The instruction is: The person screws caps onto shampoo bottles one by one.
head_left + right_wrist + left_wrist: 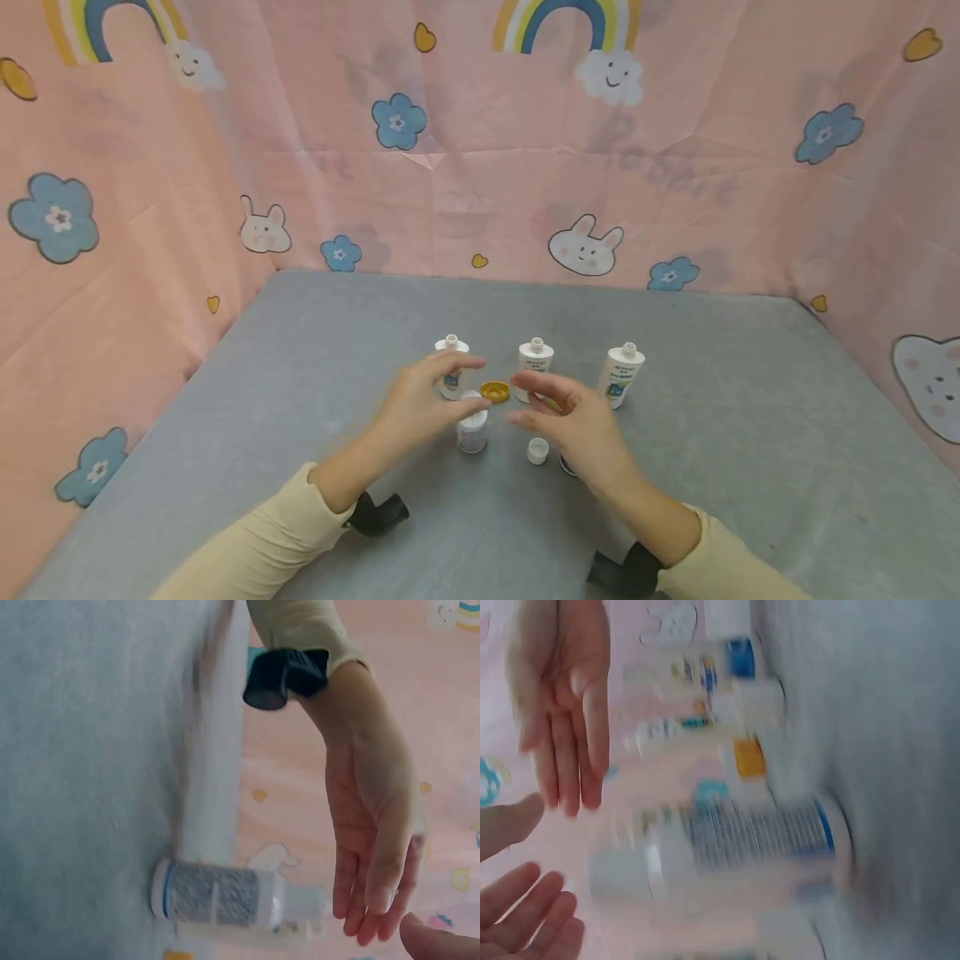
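Head view: Fingers spread from the thumb and holding nothing, a left hand (423,396) hangs left of frame center, in front of an uncapped white bottle (453,382). Its thumb crosses the top of a lidded white bottle (472,435), upright on the gray bench (360,317) at center; a thumb snagging the lid could topple it. A yellow cap (495,392) lies just beyond. Next, a middle bottle (536,357) stands above a small white cap (537,451), which could roll if brushed by the right hand (581,421), loosely curved, nothing visible in its grasp. A third bottle (621,375) stands right of center; a stray knuckle could tip it. The left wrist view, though blurred, reveals the right palm and the lidded bottle's blue base band; the right wrist view bares the left palm. Neither shows the uncapped necks clearly.
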{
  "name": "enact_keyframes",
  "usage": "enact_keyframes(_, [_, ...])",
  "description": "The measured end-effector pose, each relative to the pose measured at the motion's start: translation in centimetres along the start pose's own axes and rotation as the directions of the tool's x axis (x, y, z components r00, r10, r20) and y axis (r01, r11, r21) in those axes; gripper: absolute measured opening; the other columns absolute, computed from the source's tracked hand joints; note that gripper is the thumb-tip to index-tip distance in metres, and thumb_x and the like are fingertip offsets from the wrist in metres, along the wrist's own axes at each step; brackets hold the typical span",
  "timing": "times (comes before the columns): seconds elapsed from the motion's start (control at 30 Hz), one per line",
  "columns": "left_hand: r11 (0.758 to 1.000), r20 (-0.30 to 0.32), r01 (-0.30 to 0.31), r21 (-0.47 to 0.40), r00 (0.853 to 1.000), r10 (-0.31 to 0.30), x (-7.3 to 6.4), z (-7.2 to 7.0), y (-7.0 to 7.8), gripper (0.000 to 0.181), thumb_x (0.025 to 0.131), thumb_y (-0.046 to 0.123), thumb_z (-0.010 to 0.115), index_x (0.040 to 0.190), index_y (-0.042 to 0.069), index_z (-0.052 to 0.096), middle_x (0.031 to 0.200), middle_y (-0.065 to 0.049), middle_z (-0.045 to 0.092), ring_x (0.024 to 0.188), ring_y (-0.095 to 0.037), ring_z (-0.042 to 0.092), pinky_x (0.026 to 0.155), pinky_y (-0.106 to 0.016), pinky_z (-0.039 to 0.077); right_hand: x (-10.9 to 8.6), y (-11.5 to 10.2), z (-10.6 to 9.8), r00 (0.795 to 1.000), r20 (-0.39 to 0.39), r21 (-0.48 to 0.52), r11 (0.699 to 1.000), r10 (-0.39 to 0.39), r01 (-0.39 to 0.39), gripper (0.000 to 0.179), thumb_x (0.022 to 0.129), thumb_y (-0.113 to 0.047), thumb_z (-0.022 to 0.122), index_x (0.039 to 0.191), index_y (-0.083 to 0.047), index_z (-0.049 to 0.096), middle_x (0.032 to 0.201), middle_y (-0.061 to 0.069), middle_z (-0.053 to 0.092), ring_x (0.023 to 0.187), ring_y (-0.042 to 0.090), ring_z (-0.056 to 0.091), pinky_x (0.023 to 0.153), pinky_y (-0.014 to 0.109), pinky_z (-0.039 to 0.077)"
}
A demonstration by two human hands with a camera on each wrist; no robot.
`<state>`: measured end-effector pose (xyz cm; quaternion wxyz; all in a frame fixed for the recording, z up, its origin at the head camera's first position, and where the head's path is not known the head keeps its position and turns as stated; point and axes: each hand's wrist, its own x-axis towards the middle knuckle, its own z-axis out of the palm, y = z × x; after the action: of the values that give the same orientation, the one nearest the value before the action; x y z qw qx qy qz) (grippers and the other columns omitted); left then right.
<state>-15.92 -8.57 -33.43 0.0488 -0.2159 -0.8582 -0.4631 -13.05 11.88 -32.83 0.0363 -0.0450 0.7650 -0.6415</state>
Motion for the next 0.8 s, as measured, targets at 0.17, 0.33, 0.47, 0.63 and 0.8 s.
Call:
enact_keyframes(0.17, [0.998, 0.019, -0.061, 0.009, 0.998, 0.061, -0.4, 2.3, 2.0, 0.043, 0.08, 0.014, 0.083, 0.12, 0.008, 0.069, 0.119, -0.005, 0.072, 0.111, -0.022, 0.067, 0.098, -0.04, 0.055, -0.9, -0.3, -2.4, 0.998, -0.059, -0.052, 0.999, -0.02, 0.017, 0.051, 0.082, -0.012, 0.082, 0.13, -0.005, 0.065, 0.136, 0.008, 0.063, 0.129, 0.009, 0.057, 0.1, 0.016, 0.048])
enact_keyframes(0.33, [0.996, 0.125, 0.033, -0.082, 0.992, -0.023, -0.1, 4.1, 2.1, 0.045, 0.081, 0.016, 0.082, 0.122, 0.005, 0.068, 0.124, -0.009, 0.07, 0.115, -0.029, 0.067, 0.099, -0.041, 0.054, -1.3, 0.3, -4.6, 0.998, -0.066, -0.132, 0.991, 0.007, -0.016, 0.056, 0.083, -0.024, 0.082, 0.134, -0.01, 0.063, 0.139, 0.004, 0.062, 0.131, 0.005, 0.055, 0.097, 0.011, 0.048])
enact_keyframes(0.47, [0.986, 0.17, 0.076, -0.148, 0.984, -0.05, 0.3, 5.3, 1.7, 0.047, 0.081, 0.014, 0.083, 0.123, 0.003, 0.067, 0.127, -0.01, 0.069, 0.117, -0.031, 0.066, 0.1, -0.041, 0.054, -1.3, 1.1, -6.0, 0.996, -0.063, -0.18, 0.981, 0.061, -0.071, 0.061, 0.083, -0.033, 0.081, 0.136, -0.013, 0.061, 0.14, 0.004, 0.061, 0.135, 0.016, 0.054, 0.097, 0.015, 0.05])
enact_keyframes(0.63, [0.979, 0.225, 0.14, -0.145, 0.969, -0.105, 0.7, 6.5, 1.0, 0.05, 0.08, 0.013, 0.083, 0.126, 0.002, 0.066, 0.129, -0.012, 0.068, 0.118, -0.032, 0.066, 0.1, -0.041, 0.054, -0.9, 2.0, -7.4, 0.995, -0.025, -0.237, 0.966, 0.1, -0.103, 0.06, 0.086, -0.034, 0.079, 0.137, -0.009, 0.059, 0.139, 0.008, 0.062, 0.135, 0.028, 0.054, 0.102, 0.031, 0.053])
enact_keyframes(0.8, [0.987, 0.247, 0.161, -0.012, 0.957, -0.153, 0.8, 7.7, 0.7, 0.049, 0.079, 0.016, 0.085, 0.123, 0.003, 0.068, 0.125, -0.009, 0.07, 0.11, -0.026, 0.069, 0.092, -0.031, 0.057, -0.4, 2.9, -8.0, 0.99, 0.02, -0.273, 0.953, 0.141, -0.13, 0.061, 0.086, -0.036, 0.078, 0.136, -0.007, 0.059, 0.139, 0.01, 0.062, 0.136, 0.03, 0.053, 0.107, 0.045, 0.049])
